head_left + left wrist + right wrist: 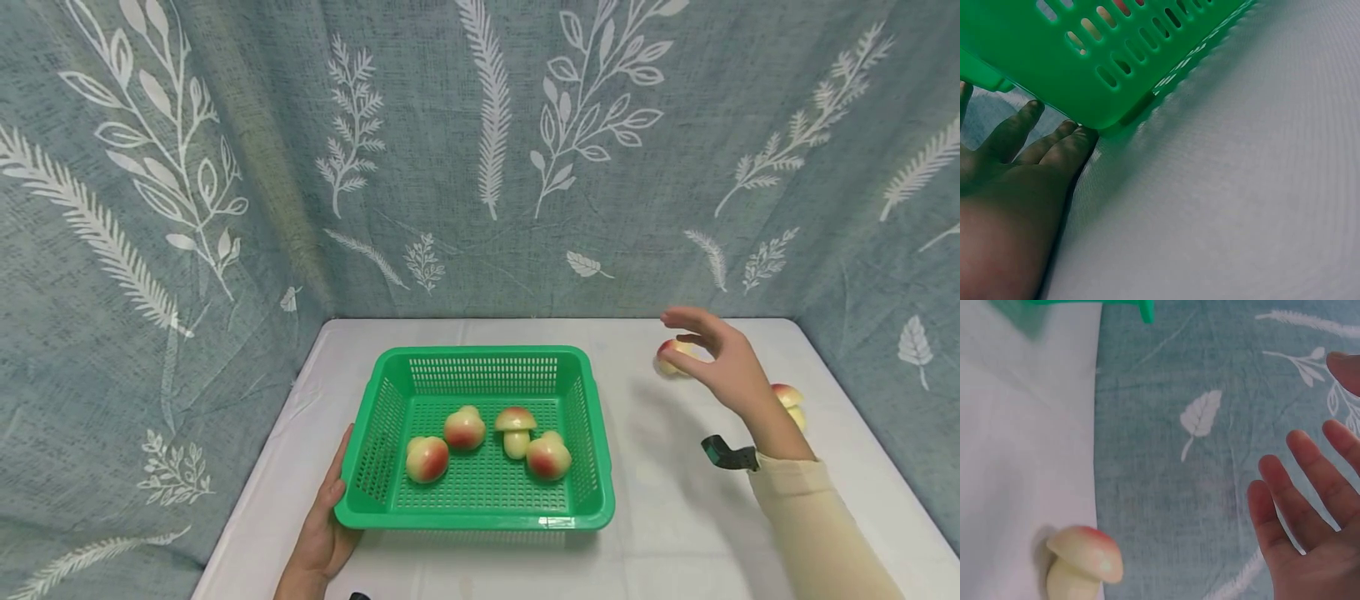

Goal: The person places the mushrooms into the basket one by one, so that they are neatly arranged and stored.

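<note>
A green plastic basket (480, 522) stands on the white table, and several toy mushrooms with red-and-cream caps lie inside, one being an upright-looking mushroom (515, 432). Along the basket's left side my left hand (324, 525) rests with its fingers extended against the wall; the left wrist view shows the fingertips (1035, 107) at the basket's lower corner. My right hand (716, 358) hovers above the table at the right, fingers apart and holding nothing. Partly hidden behind its thumb is a mushroom (667, 358). Another mushroom (787, 396) lies partly behind the right wrist.
Blue-grey cloth (480, 167) with white leaf prints hangs behind the table and on both sides. White table surface (637, 500) shows between the basket and the right arm. A dark strap-mounted piece (727, 454) sticks out from the right wrist.
</note>
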